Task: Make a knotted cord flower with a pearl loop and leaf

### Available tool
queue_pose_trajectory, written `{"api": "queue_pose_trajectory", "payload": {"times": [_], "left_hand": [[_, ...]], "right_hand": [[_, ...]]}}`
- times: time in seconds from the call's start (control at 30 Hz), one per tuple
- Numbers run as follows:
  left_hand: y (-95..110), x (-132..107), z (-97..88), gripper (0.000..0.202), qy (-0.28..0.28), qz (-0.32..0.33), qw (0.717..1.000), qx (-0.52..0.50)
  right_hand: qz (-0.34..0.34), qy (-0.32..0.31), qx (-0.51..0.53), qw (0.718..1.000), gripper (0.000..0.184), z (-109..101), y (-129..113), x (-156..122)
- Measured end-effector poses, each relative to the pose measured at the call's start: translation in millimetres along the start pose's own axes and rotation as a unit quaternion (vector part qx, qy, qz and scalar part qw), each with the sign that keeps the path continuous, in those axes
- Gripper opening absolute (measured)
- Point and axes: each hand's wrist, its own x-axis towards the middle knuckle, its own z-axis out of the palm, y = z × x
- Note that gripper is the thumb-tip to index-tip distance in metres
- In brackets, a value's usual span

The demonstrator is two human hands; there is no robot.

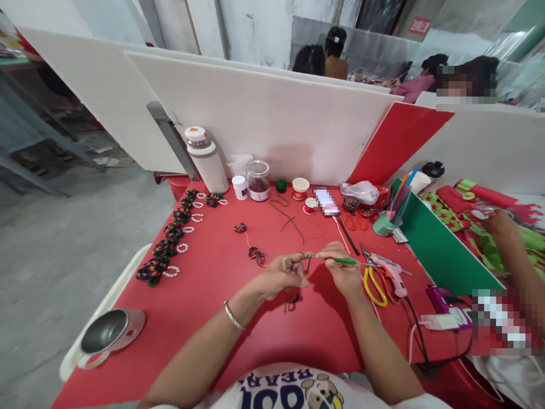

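Observation:
My right hand [343, 275] is closed around a crochet hook with a green handle [344, 261], its thin metal shaft pointing left. Facing it, my left hand [281, 277] pinches dark yarn at the hook's tip; the fingers hide most of the stitches. Loose dark yarn ends [293, 301] hang below this hand, close to the red table. Beyond my left hand, a small tangle of multicoloured yarn [256, 255] lies on the table, with an orange strand running to a smaller clump [240, 228].
Knotted yarn pieces with white bead loops [171, 271] line the left side, near a steel mug [113, 330]. Yellow-handled pliers [374, 288] and a pink glue gun [394, 276] lie right. A thermos [208, 165] and jar [258, 184] stand behind. A co-worker's arm [508, 238] reaches beyond the green divider [451, 244].

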Motion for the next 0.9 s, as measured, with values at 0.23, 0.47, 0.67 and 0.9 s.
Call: {"api": "queue_pose_trajectory", "payload": {"times": [0.23,0.47,0.67,0.9], "left_hand": [[4,-1,-12.2,0.044,-0.061,-0.029,0.997,0.032],[7,-2,-19.0,0.041,-0.084,-0.03,0.991,0.095],[7,1,-6.3,0.01,-0.013,-0.017,0.989,0.148],[4,3,-0.5,0.017,0.002,-0.007,0.987,0.159]], "right_hand": [[0.041,-0.096,0.024,0.994,0.027,-27,-7,20],[0.127,-0.028,0.209,0.969,0.039,-6,16,9],[0.159,0.035,0.271,0.949,0.041,30,21,-15],[0.159,0.019,0.275,0.948,0.039,36,20,-17]]}}
